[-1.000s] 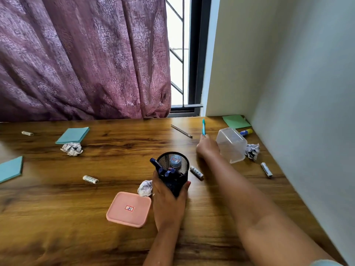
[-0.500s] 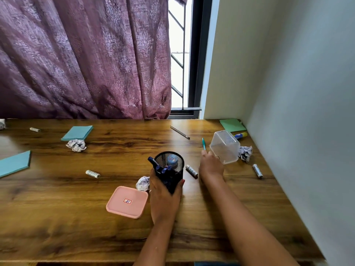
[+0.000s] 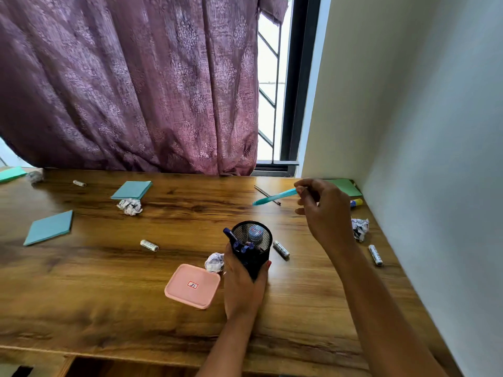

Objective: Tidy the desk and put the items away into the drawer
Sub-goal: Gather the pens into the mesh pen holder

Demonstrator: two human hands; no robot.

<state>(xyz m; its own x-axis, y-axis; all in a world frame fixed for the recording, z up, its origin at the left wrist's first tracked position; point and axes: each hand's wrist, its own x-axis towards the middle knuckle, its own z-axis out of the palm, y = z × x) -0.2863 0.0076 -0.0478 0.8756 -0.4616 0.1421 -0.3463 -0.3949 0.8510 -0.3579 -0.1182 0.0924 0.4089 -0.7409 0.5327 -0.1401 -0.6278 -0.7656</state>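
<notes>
Aloft, teal pen leftward from the right grip.

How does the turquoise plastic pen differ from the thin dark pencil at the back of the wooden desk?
The turquoise plastic pen is pinched in the right hand, raised above the wooden desk; the thin dark pencil lies flat on it. The pen is bright and thicker; the pencil is slim and dull. Both are long writing tools, neither in the black mesh cup the left hand holds.
</notes>
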